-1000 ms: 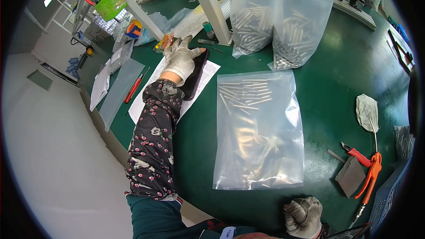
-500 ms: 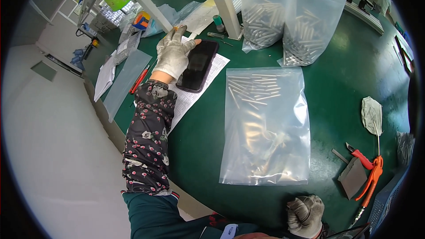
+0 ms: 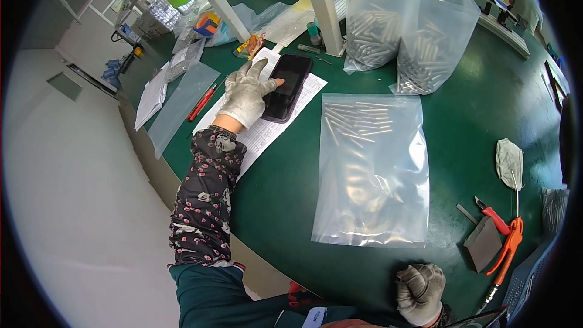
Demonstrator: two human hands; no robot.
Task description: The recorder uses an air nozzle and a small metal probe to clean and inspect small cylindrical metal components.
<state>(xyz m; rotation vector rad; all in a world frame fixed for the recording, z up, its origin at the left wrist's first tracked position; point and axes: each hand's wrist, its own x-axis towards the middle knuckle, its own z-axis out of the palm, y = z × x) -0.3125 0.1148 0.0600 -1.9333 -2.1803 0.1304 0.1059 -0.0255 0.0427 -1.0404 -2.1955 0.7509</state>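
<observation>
My left hand (image 3: pixel 246 94), in a grey work glove, lies on a black phone (image 3: pixel 290 85) with one fingertip on its dark screen. The phone rests on a printed paper sheet (image 3: pixel 267 130) on the green table (image 3: pixel 285 200). My right hand (image 3: pixel 419 291), also gloved, is curled into a fist at the table's near edge and holds nothing. Between the hands lies a flat clear plastic bag (image 3: pixel 373 170) with several thin metal rods inside.
Two upright clear bags (image 3: pixel 413 30) full of metal rods stand at the back. Orange pliers (image 3: pixel 507 246), a grey block (image 3: pixel 483 243) and a spare glove (image 3: pixel 509 161) lie at right. A red pen (image 3: pixel 201 102), plastic sleeves and white frame posts (image 3: pixel 322 6) crowd the left and back.
My left hand shifted from gripping the phone's far end to lying on its left side with a fingertip on the screen. The right hand stayed curled.
</observation>
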